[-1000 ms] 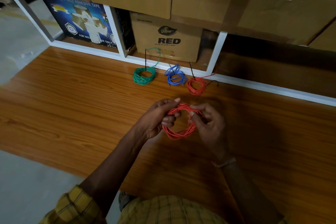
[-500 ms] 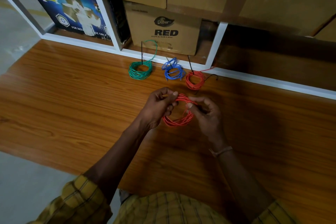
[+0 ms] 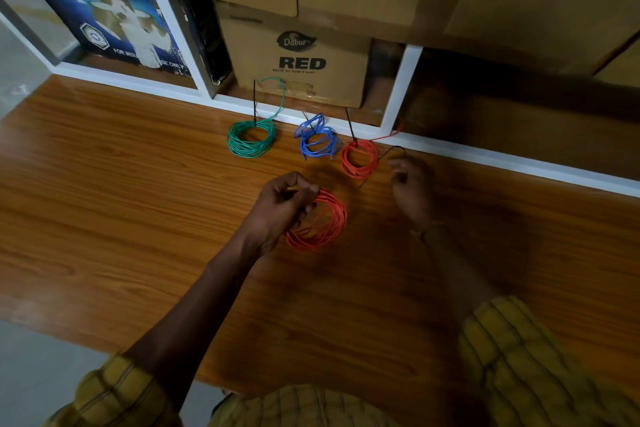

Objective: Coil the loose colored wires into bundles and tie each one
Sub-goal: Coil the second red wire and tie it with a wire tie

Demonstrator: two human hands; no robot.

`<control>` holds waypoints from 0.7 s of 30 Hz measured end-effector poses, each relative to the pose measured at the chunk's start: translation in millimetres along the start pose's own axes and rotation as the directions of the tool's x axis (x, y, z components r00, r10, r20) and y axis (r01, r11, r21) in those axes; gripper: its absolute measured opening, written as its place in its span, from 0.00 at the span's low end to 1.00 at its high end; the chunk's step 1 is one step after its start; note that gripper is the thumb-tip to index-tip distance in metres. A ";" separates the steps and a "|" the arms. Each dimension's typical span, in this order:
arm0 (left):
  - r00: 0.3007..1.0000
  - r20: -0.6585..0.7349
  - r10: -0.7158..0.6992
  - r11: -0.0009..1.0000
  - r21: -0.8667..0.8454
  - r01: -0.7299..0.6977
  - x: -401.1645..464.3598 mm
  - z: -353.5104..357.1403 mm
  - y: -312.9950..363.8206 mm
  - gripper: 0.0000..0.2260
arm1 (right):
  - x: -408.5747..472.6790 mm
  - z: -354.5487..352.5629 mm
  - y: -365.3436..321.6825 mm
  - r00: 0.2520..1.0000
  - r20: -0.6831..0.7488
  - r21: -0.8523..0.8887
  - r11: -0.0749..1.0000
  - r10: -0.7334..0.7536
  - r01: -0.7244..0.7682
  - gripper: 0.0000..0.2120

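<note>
Item: red coil (image 3: 317, 222), clamped in my left grip (image 3: 287, 198). Right grip (image 3: 410, 180), blurred beside tied red bundle (image 3: 360, 158): state untellable. Bench (image 3: 138, 184).

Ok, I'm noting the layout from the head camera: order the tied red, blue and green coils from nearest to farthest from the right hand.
1. Tied red coil, just left of the right hand.
2. Blue coil, middle of the row.
3. Green coil, far left end.
</note>
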State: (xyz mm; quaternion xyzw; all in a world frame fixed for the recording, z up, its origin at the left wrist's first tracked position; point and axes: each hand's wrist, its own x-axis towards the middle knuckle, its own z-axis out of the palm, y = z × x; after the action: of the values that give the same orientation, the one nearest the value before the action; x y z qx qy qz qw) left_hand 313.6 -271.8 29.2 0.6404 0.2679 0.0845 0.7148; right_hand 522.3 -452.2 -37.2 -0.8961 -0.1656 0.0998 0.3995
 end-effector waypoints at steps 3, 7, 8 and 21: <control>1.000 0.001 -0.005 1.000 0.003 0.005 -0.8 0.9 1.5 0.06 | 27.0 8.2 3.4 0.989 0.036 -0.215 0.965 -0.143 0.148 0.21; 1.000 0.012 -0.004 1.000 0.007 0.004 -2.1 1.7 0.7 0.06 | 42.6 18.3 9.5 0.983 0.049 -0.342 0.921 -0.179 0.185 0.22; 1.000 0.016 -0.007 1.000 0.005 0.007 -2.7 2.1 0.4 0.06 | 41.8 18.6 10.1 0.982 0.048 -0.364 0.913 -0.180 0.185 0.21; 0.999 0.047 -0.010 0.999 -0.048 0.013 -10.3 3.5 1.0 0.06 | -29.7 0.2 34.4 0.953 -0.126 -0.384 0.899 -0.277 0.211 0.09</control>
State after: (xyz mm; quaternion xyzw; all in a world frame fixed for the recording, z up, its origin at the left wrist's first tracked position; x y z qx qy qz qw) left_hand 306.9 -279.5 33.1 0.6231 0.2528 0.0719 0.7366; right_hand 502.2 -484.8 -61.8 -0.9321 -0.2563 -0.0640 0.2479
